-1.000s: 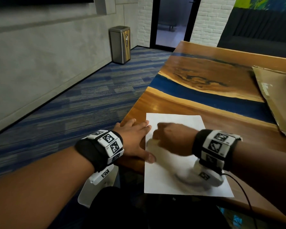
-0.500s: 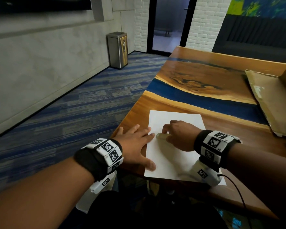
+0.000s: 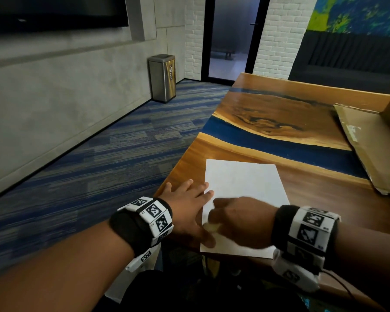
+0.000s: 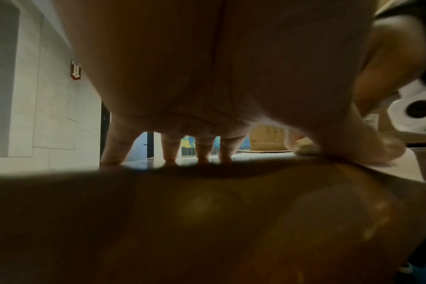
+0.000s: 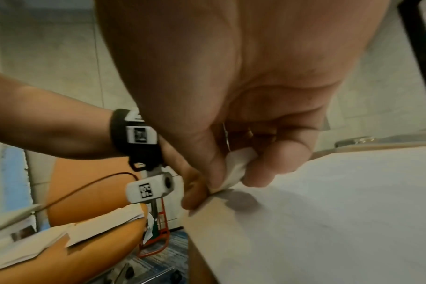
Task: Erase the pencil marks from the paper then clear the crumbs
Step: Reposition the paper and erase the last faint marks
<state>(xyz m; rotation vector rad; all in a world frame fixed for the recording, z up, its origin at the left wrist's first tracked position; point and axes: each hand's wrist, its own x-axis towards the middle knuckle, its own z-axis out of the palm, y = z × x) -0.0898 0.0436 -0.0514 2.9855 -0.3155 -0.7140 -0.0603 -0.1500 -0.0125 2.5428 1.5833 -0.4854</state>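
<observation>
head view: right hand (image 3: 241, 221) pinches eraser (image 3: 211, 226) on paper (image 3: 241, 183).

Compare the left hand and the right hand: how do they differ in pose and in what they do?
The left hand lies flat with spread fingers, pressing the paper edge; the right hand is curled. The left hand holds nothing; the right hand pinches a white eraser against the sheet. Both wear marker wristbands and rest over the wooden table.
</observation>
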